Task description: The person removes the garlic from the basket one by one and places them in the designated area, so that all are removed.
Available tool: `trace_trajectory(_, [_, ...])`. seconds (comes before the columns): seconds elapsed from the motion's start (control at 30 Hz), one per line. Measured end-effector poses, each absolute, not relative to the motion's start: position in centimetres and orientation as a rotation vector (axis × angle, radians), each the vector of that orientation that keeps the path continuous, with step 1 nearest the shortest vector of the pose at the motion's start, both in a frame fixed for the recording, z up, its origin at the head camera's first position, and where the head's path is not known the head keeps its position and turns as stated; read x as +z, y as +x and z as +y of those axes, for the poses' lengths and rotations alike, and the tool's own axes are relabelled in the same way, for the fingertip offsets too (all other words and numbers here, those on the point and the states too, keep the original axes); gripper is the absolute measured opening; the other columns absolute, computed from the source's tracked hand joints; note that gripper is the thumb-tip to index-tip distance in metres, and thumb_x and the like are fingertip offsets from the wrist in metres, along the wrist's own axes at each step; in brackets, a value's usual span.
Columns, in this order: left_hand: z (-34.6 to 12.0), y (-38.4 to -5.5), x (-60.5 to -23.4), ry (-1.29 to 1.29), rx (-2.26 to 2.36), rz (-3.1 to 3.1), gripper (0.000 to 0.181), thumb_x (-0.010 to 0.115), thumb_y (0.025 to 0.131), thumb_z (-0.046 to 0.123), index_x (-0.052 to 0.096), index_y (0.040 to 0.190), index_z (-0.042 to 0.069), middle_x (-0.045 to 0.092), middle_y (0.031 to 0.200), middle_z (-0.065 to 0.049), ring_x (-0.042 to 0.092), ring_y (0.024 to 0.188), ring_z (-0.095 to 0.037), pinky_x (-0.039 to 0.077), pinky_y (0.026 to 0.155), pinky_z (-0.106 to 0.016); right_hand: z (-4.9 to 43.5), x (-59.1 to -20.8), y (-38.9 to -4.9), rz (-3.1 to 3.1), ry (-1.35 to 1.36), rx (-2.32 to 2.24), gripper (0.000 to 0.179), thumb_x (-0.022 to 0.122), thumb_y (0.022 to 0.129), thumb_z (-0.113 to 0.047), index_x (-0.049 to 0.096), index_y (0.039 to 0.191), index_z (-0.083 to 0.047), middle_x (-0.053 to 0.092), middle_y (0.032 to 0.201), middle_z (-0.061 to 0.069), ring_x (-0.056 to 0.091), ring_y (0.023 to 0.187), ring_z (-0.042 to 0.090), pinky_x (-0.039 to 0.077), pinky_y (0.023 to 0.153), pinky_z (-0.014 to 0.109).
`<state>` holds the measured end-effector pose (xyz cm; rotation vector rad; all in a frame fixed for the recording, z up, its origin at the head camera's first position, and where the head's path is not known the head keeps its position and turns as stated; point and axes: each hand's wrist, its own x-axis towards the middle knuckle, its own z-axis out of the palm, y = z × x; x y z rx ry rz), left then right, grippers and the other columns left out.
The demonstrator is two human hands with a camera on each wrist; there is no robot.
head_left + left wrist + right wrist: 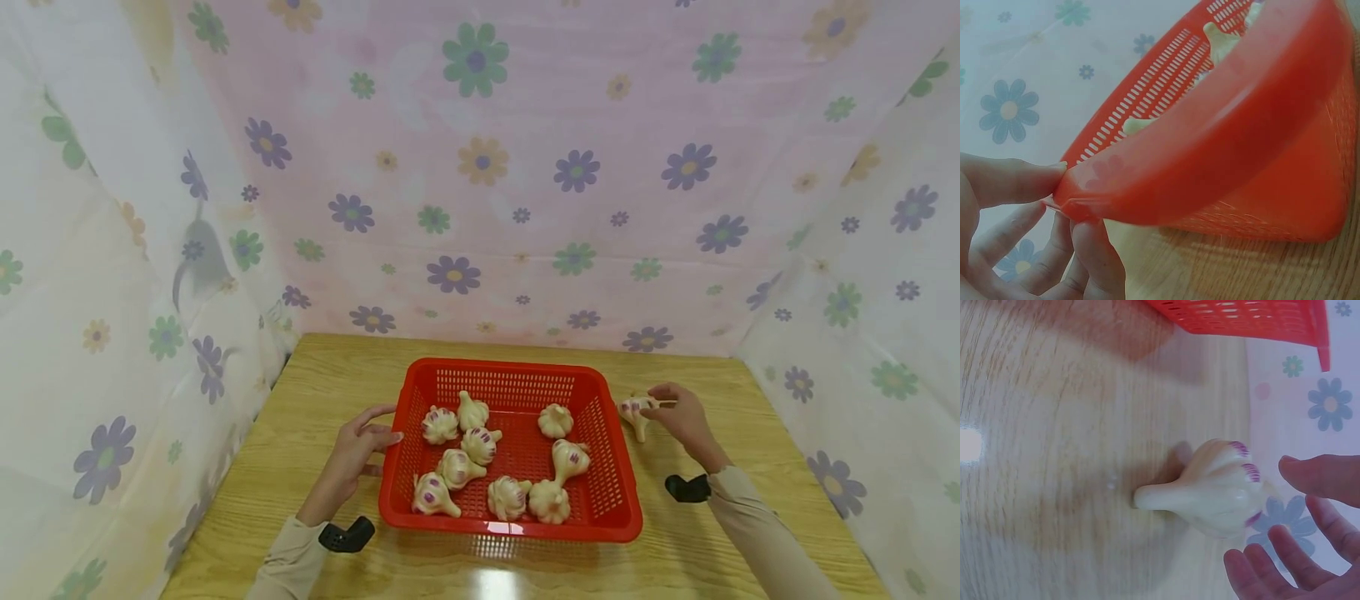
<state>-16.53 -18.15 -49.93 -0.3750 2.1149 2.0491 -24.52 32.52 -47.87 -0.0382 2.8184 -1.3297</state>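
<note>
My left hand pinches the left rim of a red plastic basket. In the left wrist view, the thumb lies over the rim and the fingers bend beneath it. Several garlic bulbs, cream with purple marks on some, lie inside the basket. One more garlic bulb rests on the table just right of the basket. My right hand is at that bulb. Seen from the right wrist, its thumb and fingers are spread apart beside the wide end of the garlic, with a gap between.
The basket stands on a light wood table. Floral cloth hangs behind the table and along both sides. A black wrist device is near the left wrist, and another black device near the right.
</note>
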Motion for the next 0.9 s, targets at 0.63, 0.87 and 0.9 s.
trace_trajectory(0.63, [-17.7,-16.0,-48.5,-0.407,2.1,2.073,0.049,0.07,0.082,0.013,0.057,0.129,0.019,0.066,0.101,-0.012,0.063,0.077,-0.025,0.055,0.055,-0.041,30.7,-44.3,-23.9,2.823,-0.252,-1.288,0.044,0.068,0.089,-0.022,0.054,0.119,0.007,0.052,0.12,0.03,0.051,0.11,0.047,0.048,0.085,0.054])
trace_trajectory(0.87, [-17.8,-15.9,-48.5,-0.384,2.103,2.081,0.049,0.07,0.082,0.013,0.057,0.129,0.019,0.065,0.102,-0.013,0.063,0.079,-0.026,0.055,0.055,-0.041,29.2,-43.4,-23.8,2.787,-0.337,-1.292,0.045,0.069,0.088,-0.022,0.054,0.12,0.005,0.053,0.12,0.028,0.05,0.112,0.047,0.049,0.085,0.053])
trace_trajectory(0.9, [-17.7,-15.9,-48.5,-0.378,2.104,2.088,0.049,0.07,0.082,0.014,0.056,0.129,0.018,0.065,0.102,-0.013,0.063,0.079,-0.026,0.055,0.055,-0.041,28.9,-43.3,-23.7,2.781,-0.345,-1.293,0.044,0.069,0.088,-0.021,0.054,0.12,0.005,0.054,0.12,0.028,0.05,0.111,0.046,0.049,0.085,0.053])
